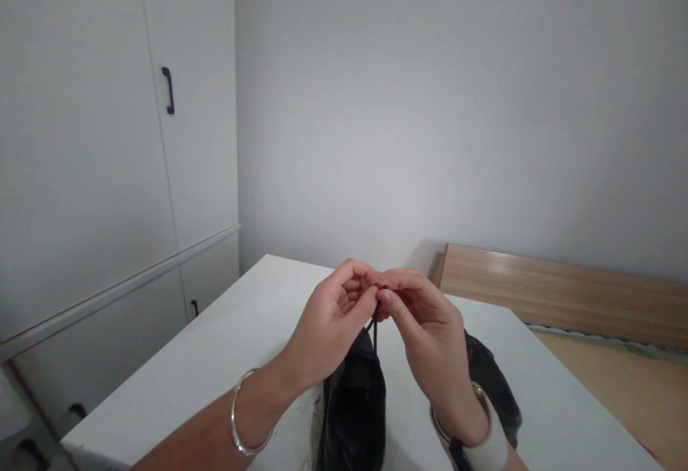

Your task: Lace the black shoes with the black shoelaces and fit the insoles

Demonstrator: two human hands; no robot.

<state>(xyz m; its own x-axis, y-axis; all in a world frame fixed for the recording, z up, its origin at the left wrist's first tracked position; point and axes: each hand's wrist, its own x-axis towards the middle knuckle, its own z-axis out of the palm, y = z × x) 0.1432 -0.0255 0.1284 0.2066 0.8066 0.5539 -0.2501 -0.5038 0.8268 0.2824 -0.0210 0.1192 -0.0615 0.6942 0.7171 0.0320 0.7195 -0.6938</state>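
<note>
A black shoe [355,406] stands on the white table, its opening towards me. Dark shoelaces [375,335] rise from it, pulled up to my fingertips. My left hand [337,313] pinches a lace between thumb and index finger, a silver bangle on its wrist. Touching it at the fingertips, my right hand [424,327] is also closed in a pinch on the lace; a white band circles that wrist. A second black shoe [491,378] lies to the right, partly hidden behind my right hand and wrist.
The white table [236,335] reaches towards a grey wall [430,98]. White cabinets [97,134] with black handles stand along the left. Beyond the table's right side is a wooden board [559,292], with a tan surface [618,378] below it.
</note>
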